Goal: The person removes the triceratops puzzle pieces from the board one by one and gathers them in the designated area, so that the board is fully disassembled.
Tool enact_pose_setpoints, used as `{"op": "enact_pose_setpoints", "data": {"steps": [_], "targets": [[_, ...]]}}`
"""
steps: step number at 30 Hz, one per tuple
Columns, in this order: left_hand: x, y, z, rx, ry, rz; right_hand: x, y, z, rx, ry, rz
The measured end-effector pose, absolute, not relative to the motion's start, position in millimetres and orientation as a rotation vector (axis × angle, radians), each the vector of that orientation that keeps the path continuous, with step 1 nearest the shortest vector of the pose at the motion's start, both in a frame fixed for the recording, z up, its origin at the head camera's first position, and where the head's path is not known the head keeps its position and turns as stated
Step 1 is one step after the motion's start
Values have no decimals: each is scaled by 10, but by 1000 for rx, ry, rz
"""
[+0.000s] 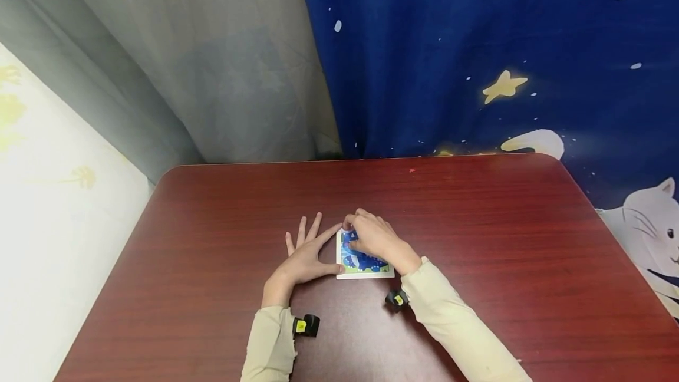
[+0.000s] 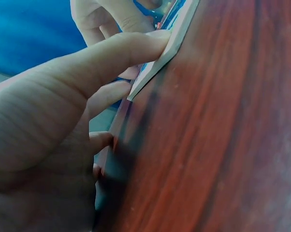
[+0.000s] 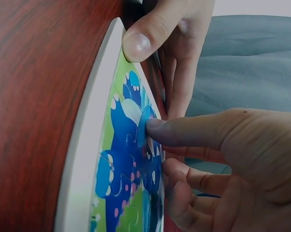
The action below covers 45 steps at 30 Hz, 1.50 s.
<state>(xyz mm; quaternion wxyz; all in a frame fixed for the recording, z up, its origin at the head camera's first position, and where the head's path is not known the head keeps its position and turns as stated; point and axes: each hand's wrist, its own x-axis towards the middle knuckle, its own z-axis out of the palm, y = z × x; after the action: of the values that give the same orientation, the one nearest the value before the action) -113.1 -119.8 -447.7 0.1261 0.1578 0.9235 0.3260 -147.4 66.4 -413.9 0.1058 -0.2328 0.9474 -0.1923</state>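
Note:
A small jigsaw puzzle with a white border lies flat on the table; its picture shows a blue animal on green. My left hand is at its left side, fingers spread and straight. The left thumb presses on the near left corner, and the index fingertip touches the far left corner. Over the upper left of the picture, my right hand has curled fingers. Its thumb pinches a blue puzzle piece, which looks tilted up from the picture. The index fingertip is partly hidden behind the thumb.
The dark red wooden table extends around the puzzle on every side. Behind it hang a grey curtain and a blue curtain with stars. Each wrist wears a small black band device.

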Motion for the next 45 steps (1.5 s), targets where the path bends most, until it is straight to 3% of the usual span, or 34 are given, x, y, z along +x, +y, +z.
{"op": "enact_pose_setpoints", "data": {"steps": [45], "targets": [[-1120,-1170,-4437,422,2722,861,-1425,732,-4184,-808,2731,-711]]}}
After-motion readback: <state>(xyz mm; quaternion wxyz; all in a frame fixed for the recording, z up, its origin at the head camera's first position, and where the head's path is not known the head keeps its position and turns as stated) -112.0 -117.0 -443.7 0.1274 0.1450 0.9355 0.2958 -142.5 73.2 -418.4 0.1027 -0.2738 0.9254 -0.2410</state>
